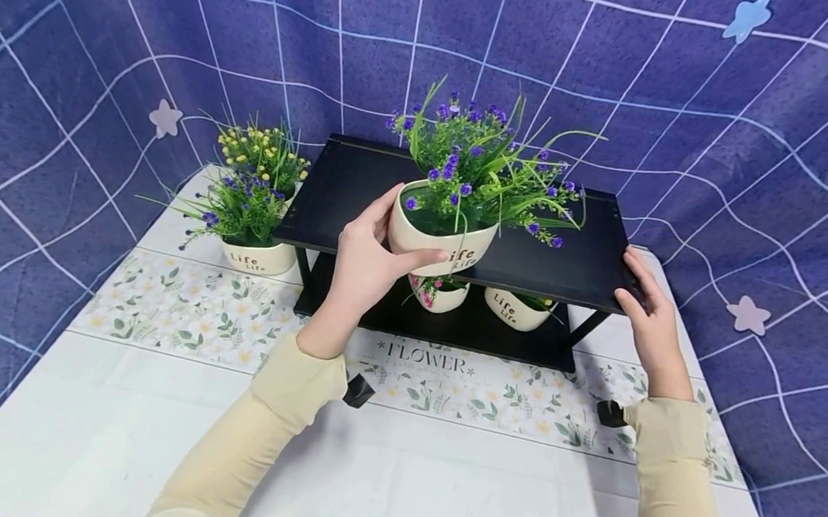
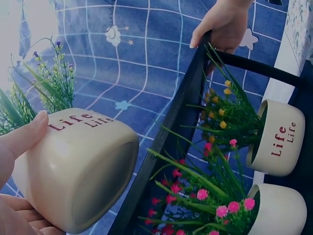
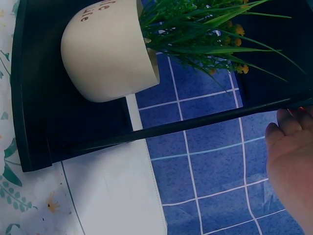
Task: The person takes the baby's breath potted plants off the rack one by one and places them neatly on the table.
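Note:
My left hand [image 1: 367, 264] grips a cream "Life" flowerpot [image 1: 416, 238] with purple flowers and grass, thumb across its front and fingers round the side. The pot is held above the top board of a black two-tier rack [image 1: 347, 183]; its underside shows in the left wrist view, apart from the board. At the rack's right end, my right hand [image 1: 650, 328] holds the edge of the top board. On the lower tier stand a pot with pink flowers [image 2: 279, 210] and a pot with yellow flowers [image 2: 279, 139].
Left of the rack stand a purple-flowered pot [image 1: 259, 258] and, behind it, a yellow-flowered plant [image 1: 264, 151]. A floral "FLOWER" runner [image 1: 181, 304] crosses the white table [image 1: 111, 421]. Behind hangs a blue gridded cloth [image 1: 372, 66] with stars.

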The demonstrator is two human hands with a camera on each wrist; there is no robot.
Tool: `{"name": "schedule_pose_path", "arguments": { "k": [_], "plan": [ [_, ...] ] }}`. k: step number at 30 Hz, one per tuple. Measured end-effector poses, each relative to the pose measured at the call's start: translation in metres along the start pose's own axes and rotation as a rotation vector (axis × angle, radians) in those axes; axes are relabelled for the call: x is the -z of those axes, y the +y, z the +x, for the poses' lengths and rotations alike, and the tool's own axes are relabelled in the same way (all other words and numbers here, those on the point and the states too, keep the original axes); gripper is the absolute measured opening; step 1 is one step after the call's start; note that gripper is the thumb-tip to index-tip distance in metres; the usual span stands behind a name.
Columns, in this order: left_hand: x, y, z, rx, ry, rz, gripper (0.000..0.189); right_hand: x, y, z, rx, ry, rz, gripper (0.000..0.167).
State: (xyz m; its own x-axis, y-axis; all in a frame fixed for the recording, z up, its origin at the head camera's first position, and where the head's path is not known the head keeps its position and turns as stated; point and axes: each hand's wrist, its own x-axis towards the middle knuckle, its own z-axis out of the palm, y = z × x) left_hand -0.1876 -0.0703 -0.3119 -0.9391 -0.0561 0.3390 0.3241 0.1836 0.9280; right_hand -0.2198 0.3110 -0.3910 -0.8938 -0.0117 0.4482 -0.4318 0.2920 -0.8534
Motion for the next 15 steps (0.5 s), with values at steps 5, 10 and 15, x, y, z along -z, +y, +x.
{"name": "schedule_pose_path", "arguments": {
  "k": [5,10,15],
  "plan": [
    [0.007,-0.003,-0.001,-0.011,0.006,-0.027,0.088,0.000,0.001,0.001,0.012,0.000,-0.017,0.048],
    [0.015,-0.004,-0.004,-0.004,0.007,-0.031,0.087,0.000,0.004,0.002,0.005,-0.005,0.018,0.049],
    [0.023,-0.003,-0.008,-0.004,-0.003,-0.051,0.085,0.001,0.005,0.001,0.010,-0.001,-0.001,0.049]
  ]
}}
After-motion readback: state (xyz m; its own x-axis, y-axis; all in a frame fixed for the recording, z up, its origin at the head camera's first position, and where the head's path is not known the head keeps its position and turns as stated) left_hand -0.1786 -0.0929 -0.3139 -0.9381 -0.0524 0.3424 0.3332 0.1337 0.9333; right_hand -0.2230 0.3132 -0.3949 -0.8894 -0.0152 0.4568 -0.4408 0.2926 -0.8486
